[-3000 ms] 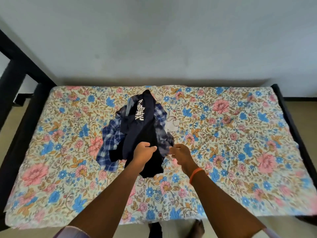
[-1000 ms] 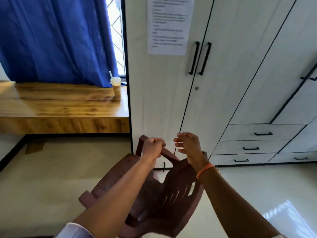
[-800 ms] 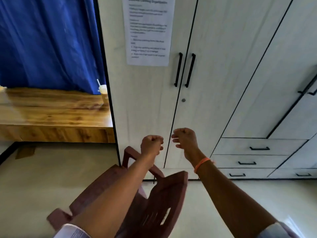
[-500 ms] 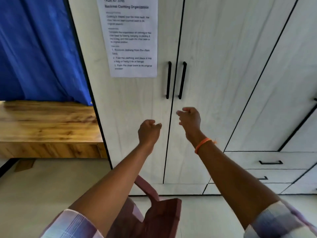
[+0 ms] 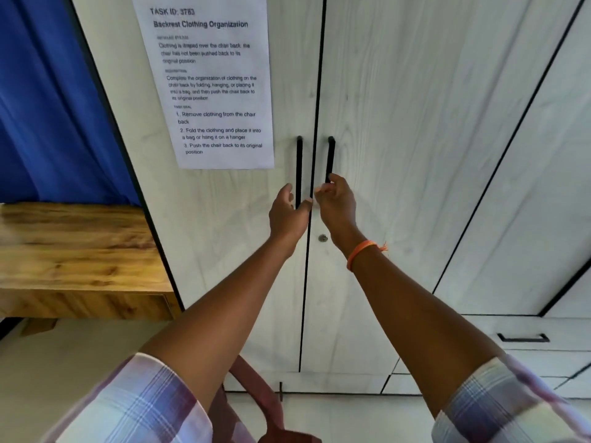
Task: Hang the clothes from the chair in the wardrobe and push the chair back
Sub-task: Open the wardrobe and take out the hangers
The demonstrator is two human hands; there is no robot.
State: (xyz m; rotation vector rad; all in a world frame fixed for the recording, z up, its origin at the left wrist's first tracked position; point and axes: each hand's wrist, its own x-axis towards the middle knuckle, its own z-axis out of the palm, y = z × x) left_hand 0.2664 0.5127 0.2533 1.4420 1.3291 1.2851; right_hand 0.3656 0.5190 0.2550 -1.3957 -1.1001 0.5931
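Both hands are reaching at the wardrobe point(image 5: 415, 155) handles. The left hand point(image 5: 286, 215) is hanging spread around the left handle point(image 5: 299, 167), fingers loose, not clasping it. The right hand point(image 5: 337, 203) is curling its fingers at the right handle point(image 5: 330, 158); actual grip unclear. The chair point(image 5: 259, 407) is standing below the wardrobe doors, between the arms.
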